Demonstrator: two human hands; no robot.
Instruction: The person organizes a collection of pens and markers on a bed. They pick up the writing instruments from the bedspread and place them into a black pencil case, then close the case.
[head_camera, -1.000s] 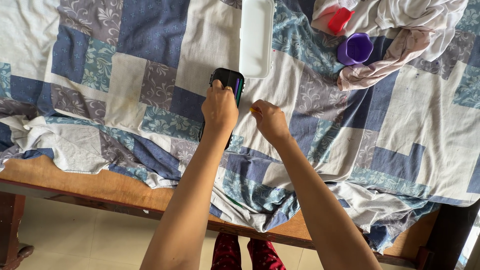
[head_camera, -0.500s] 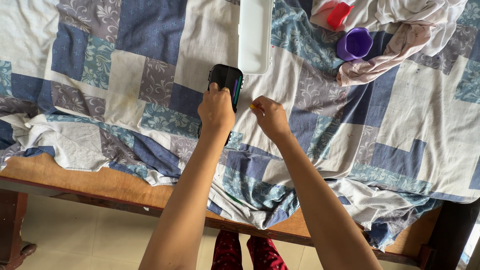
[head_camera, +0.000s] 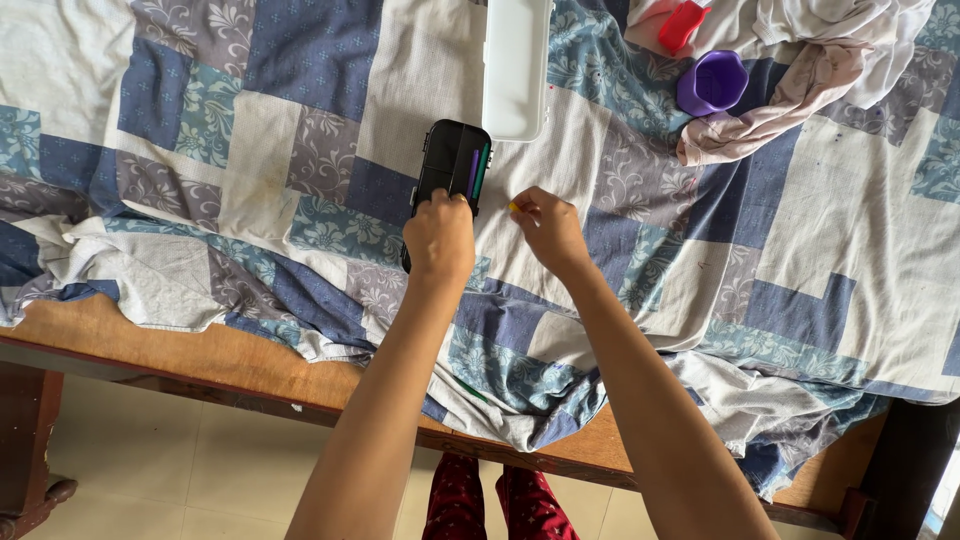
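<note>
My left hand (head_camera: 438, 240) grips the near end of a long black case (head_camera: 452, 165) lying on a patchwork quilt (head_camera: 300, 150). Purple and green sticks show along the case's right side. My right hand (head_camera: 548, 228) is just to the right of the case, fingers pinched on a small yellow object (head_camera: 513, 207). The near part of the case is hidden under my left hand.
A long white tray (head_camera: 515, 65) lies just beyond the case. At the far right are a purple cup (head_camera: 711, 83), a red piece (head_camera: 680, 24) and crumpled pale clothes (head_camera: 800, 60). The quilt hangs over the wooden table edge (head_camera: 200, 365) near me.
My left hand has slid back toward me along the case, uncovering more of it. The right hand keeps its pinch on the yellow object. The view shifted slightly.
</note>
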